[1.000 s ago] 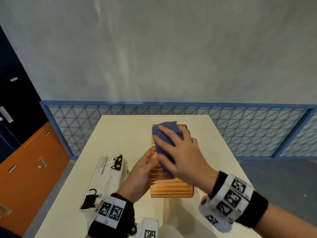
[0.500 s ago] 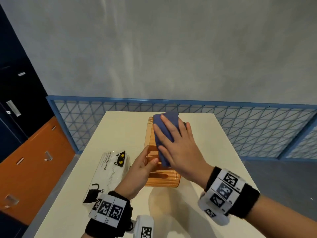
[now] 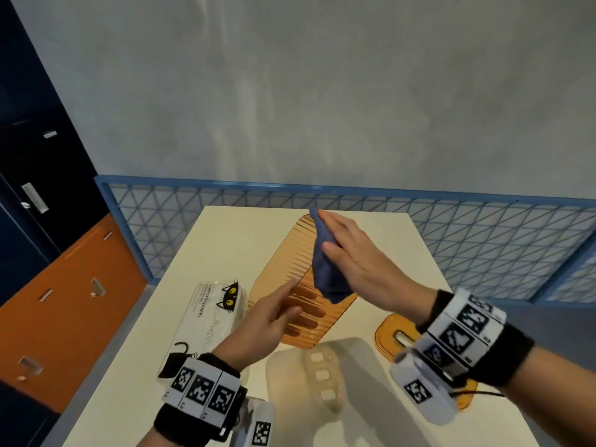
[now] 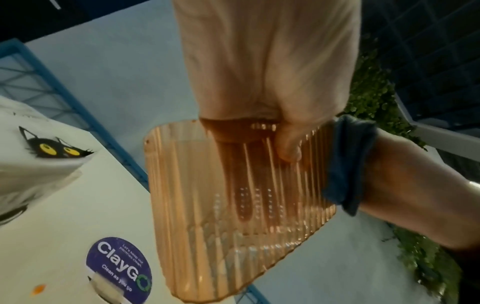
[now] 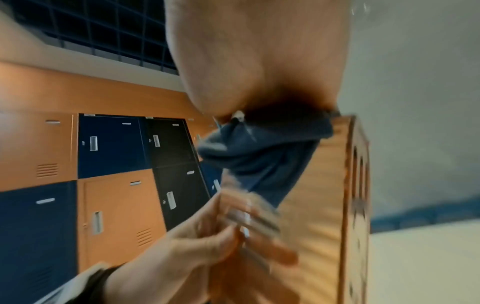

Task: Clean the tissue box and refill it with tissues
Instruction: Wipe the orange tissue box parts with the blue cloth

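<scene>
The orange see-through ribbed tissue box (image 3: pixel 290 253) is lifted off the table and tilted, far end up. My left hand (image 3: pixel 290 304) grips its near end, fingers inside the box and thumb on the outer wall (image 4: pixel 285 148). My right hand (image 3: pixel 348 253) presses a dark blue cloth (image 3: pixel 325 279) flat against the box's right side with straight fingers. The cloth (image 5: pixel 259 148) bunches under the palm. A tissue pack (image 3: pixel 209 314) printed with black cats lies on the table left of the box. The box's orange lid (image 3: pixel 393 337) lies on the table under my right wrist.
The cream table (image 3: pixel 225 240) ends at a blue mesh railing (image 3: pixel 483 240) in front of a grey wall. Orange and dark blue lockers (image 3: pixel 64 285) stand to the left. A round blue sticker (image 4: pixel 119 269) is on the tabletop near the tissue pack (image 4: pixel 33 164).
The box has gone from lying lengthwise on the table to being lifted and tilted, far end swung right. My right hand slid the cloth toward the far end. The lid came into view.
</scene>
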